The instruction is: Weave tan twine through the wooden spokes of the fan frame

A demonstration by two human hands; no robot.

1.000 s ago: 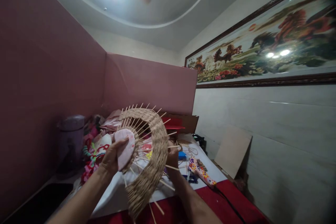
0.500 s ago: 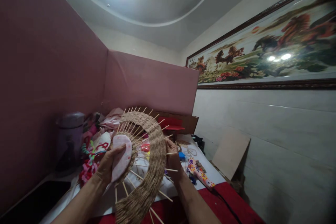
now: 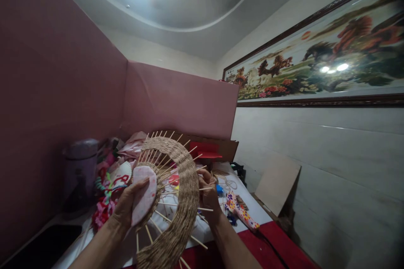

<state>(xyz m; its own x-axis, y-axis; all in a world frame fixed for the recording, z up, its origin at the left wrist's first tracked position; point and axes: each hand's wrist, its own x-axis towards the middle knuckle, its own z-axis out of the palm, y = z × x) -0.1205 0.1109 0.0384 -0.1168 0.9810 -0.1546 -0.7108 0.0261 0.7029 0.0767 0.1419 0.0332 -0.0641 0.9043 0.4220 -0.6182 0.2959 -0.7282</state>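
A woven twine ring [image 3: 186, 193] on thin wooden sticks fans out around a pale padded half-disc [image 3: 144, 189] dotted with pink. My left hand [image 3: 128, 204] grips the half-disc, thumb lying across its front and the fingers hidden behind. At the ring's right outer edge is my right hand [image 3: 208, 191], its fingers bent and pinched together beside the projecting stick tips. Whatever lies between those fingertips is too small to make out. The sticks run from the half-disc's twine border through the ring and stick out beyond it.
Behind the weaving, a white-topped table [image 3: 249, 201] carries colourful fuzzy craft pieces [image 3: 105, 193], a blue item [image 3: 219, 189] and a flower-patterned glue gun [image 3: 241, 211] with a cord. A red cloth [image 3: 271, 241] covers the near side. A lidded container [image 3: 80, 172] stands left; a board [image 3: 277, 183] leans right.
My right hand's fingers have shifted and curled more tightly at the ring's edge. The woven piece has moved slightly left and down in view, with my left hand still gripping it.
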